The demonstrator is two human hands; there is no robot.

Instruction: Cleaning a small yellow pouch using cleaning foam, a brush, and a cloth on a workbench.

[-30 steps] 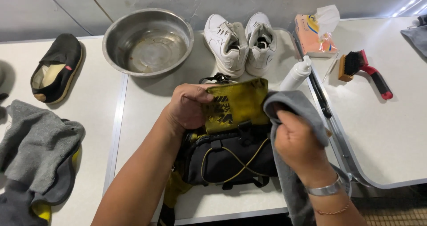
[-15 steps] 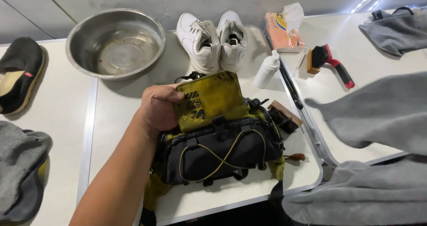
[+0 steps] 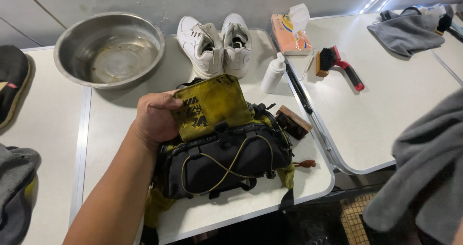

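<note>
White folding counter (image 3: 120, 129) beneath a grey wall: the left hand (image 3: 156, 117) has its grip clenched on the yellow flap (image 3: 212, 103) of a black and yellow bag (image 3: 224, 160), which lies just below the fingers. A grey cloth (image 3: 424, 168) hangs at right; the right hand is out of view.

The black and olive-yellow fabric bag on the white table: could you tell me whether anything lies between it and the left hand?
Nothing visible does: the left hand already grips the yellow flap of the black and olive-yellow fabric bag.
</note>
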